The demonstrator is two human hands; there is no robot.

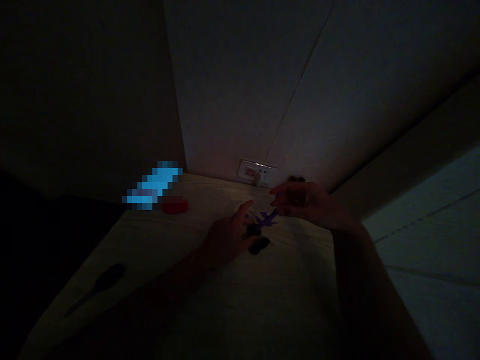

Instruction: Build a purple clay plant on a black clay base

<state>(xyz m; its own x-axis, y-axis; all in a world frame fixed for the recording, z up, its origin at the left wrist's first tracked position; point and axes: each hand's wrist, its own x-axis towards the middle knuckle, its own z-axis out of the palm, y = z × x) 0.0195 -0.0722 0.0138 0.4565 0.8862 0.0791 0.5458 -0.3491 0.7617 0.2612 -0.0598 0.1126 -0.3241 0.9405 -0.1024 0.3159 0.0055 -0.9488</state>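
The scene is very dark. My left hand (230,235) rests on a pale wooden tabletop (262,300), fingers curled around a small dark object (255,229) that I cannot identify. My right hand (303,202) hovers just right of it, fingertips pinched on the end of a small purple jagged piece (267,218) that lies between both hands. A second small dark oval object (259,245) sits on the table just below my left hand's fingers.
A wall socket plate (257,172) sits where the table meets the wall. A red object (174,205) and a glowing blue blurred patch (153,186) lie at the back left. A dark brush-like object (101,282) lies near the left edge.
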